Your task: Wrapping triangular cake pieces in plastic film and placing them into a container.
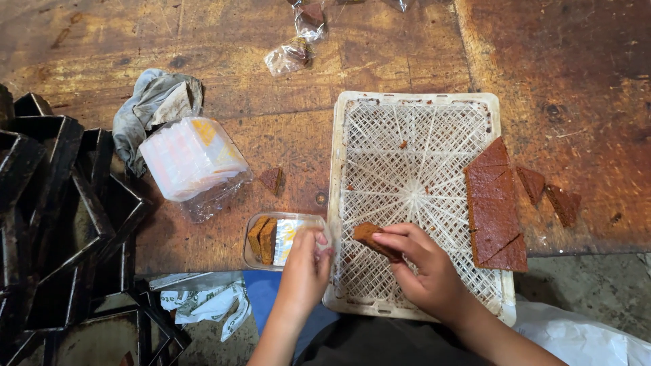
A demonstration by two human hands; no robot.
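Head view | worn wooden table (380,61) | left hand (305,268) grips clear tray (285,238) | right-hand fingers (400,240) pinch cake slice (371,237)

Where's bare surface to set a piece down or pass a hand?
Free: the mesh tray middle, between its left rim and the cake slab; bare table above the tray, below the wrapped pieces. Crowded: left edge, with black tins, rag and bag stack.

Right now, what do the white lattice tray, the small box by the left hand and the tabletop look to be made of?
The lattice tray looks like moulded plastic, off-white and stained, with an openwork mesh. The small box seems thin clear plastic: the cake slices show through its wall. The tabletop looks like worn brown wood, with grain lines and dark patches.
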